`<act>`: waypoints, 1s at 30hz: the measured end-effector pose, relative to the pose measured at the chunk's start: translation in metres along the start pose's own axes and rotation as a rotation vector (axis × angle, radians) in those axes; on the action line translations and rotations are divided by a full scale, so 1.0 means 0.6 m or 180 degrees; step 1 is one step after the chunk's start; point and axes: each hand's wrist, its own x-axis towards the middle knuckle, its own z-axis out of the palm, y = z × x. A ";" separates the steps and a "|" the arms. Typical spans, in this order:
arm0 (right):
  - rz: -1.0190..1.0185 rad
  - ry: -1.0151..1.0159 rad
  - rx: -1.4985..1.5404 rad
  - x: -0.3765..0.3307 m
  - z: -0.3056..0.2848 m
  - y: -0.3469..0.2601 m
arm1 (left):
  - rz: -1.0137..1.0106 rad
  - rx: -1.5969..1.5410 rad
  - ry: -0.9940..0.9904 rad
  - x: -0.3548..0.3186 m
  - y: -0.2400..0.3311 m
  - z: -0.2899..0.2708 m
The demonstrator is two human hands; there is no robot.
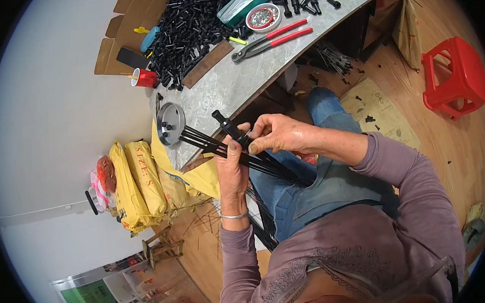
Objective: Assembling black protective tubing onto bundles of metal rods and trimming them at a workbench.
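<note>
My left hand (pixel 231 171) is closed around a black stepped plastic fitting (pixel 226 124) and a bundle of thin black rods (pixel 198 139). The rods fan out leftward past the hand, and on the other side they run down across my lap. Against the lower end of the fitting, my right hand (pixel 288 135) pinches with thumb and forefinger. A thin shiny strand, perhaps wire, shows at the fingertips, but its kind is too small to make out. Beside the rod ends, at the table's near corner, rests a round metal dish (pixel 180 116) with small black pieces in it.
A grey table (pixel 217 87) holds a heap of black fittings (pixel 192 33), red-handled pincers (pixel 272 42), a white tub (pixel 263 17), a green box (pixel 240 6) and a red cup (pixel 144 77). Yellow sacks (pixel 148 178) stand left; a red stool (pixel 456 77) stands right.
</note>
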 end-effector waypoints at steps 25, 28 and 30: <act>-0.0894 0.0043 0.0273 0.002 0.020 -0.009 | 0.0434 0.0326 0.0873 0.018 -0.039 0.039; -0.1205 0.0289 -0.0636 -0.005 0.003 -0.031 | 0.0477 0.0003 0.0790 0.016 -0.037 0.046; -0.0835 -0.0092 -0.0150 -0.007 0.000 -0.042 | 0.0473 -0.0113 0.0753 0.016 -0.038 0.051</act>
